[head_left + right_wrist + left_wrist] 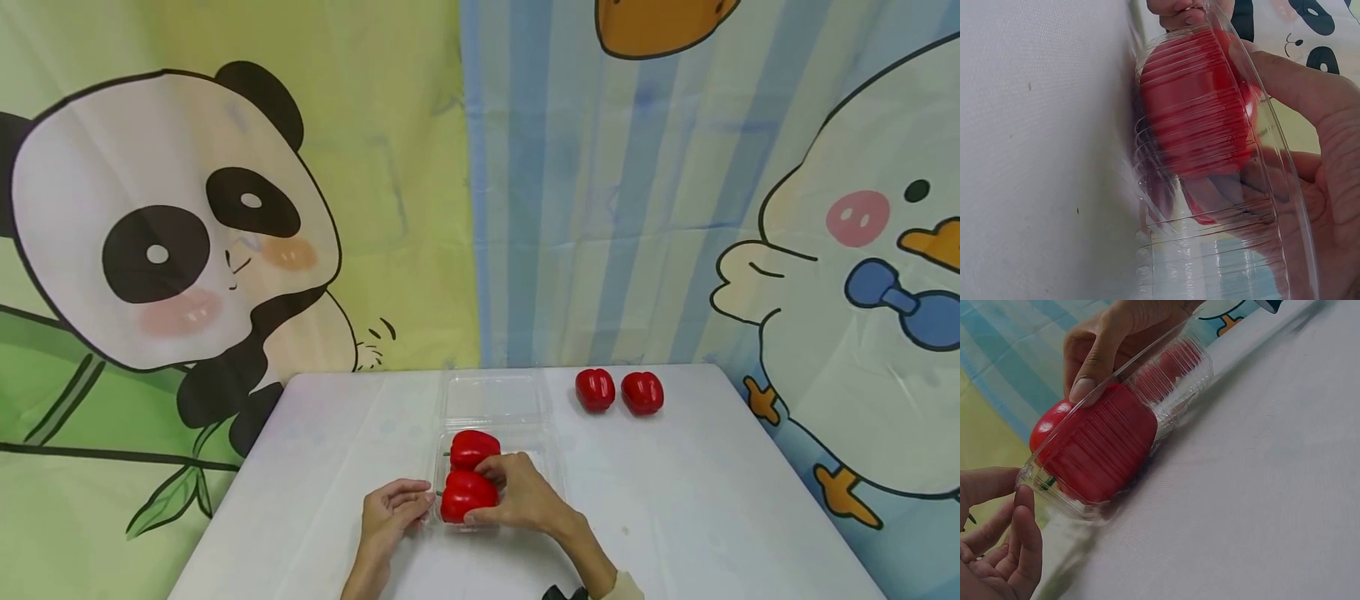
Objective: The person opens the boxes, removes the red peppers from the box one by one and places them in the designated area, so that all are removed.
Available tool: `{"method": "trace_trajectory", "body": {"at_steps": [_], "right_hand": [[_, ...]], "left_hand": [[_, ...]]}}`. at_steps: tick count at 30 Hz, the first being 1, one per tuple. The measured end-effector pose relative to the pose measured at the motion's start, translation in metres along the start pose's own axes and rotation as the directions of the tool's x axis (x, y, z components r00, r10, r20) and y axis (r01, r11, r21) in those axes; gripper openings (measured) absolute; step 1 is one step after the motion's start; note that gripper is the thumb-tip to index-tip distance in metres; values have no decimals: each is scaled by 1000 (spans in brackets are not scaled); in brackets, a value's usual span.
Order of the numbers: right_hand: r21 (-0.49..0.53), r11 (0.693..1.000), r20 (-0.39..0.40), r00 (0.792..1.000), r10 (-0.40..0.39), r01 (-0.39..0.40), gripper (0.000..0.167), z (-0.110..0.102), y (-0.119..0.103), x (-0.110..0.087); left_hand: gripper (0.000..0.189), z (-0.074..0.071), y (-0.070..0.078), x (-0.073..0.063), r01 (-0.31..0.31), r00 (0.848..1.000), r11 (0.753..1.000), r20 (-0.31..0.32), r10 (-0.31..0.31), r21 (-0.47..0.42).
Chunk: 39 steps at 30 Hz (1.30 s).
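Observation:
A clear plastic clamshell container [551, 471] lies unfolded on the table, its lid [492, 398] tipped back at the far side. Inside its left part are two red bell peppers, a far one [474, 447] and a near one [463, 497], stems pointing left. My right hand [528, 496] grips the near pepper, thumb in front and fingers behind. At the container's near left corner, my left hand [392, 512] pinches the rim between thumb and finger. Through the ribbed wall, the near pepper [1104, 447] shows in the left wrist view.
Two more red bell peppers, one [596, 390] beside the other [642, 393], stand at the back right of the white table [322, 450]. Behind the table hangs a cartoon curtain [397, 183]. A dark object [564, 593] shows at the bottom edge near the right sleeve.

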State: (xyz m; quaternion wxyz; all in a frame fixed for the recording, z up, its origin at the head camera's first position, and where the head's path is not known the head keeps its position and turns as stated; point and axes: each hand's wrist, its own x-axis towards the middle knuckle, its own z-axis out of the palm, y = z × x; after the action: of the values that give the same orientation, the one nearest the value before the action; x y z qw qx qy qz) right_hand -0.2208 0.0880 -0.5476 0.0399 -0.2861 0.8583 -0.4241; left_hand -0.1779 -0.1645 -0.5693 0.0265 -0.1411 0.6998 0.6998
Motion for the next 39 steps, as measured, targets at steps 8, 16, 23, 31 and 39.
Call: {"method": "trace_trajectory", "body": {"at_steps": [8,16,23,31,39], "right_hand": [[21,1000,-3,1000,-6,6,59,1,-1,-3],[33,999,-6,1000,7,-7,58,-3,-2,-4],[53,998,-23,1000,-15,17,54,-7,0,-5],[61,997,-45,998,-50,53,56,-10,0,-5],[120,988,-87,993,-85,95,56,-12,0,-8]], "left_hand": [[32,-1,-3,-2,8,1000,1000,-7,-8,9],[31,1,-2,-2,2,1000,1000,2,-2,13],[33,1,0,-3,-31,999,1000,27,31,4],[31,2,1,-2,-21,1000,1000,22,22,-12],[29,2,0,-2,-45,999,999,26,46,-27]]}}
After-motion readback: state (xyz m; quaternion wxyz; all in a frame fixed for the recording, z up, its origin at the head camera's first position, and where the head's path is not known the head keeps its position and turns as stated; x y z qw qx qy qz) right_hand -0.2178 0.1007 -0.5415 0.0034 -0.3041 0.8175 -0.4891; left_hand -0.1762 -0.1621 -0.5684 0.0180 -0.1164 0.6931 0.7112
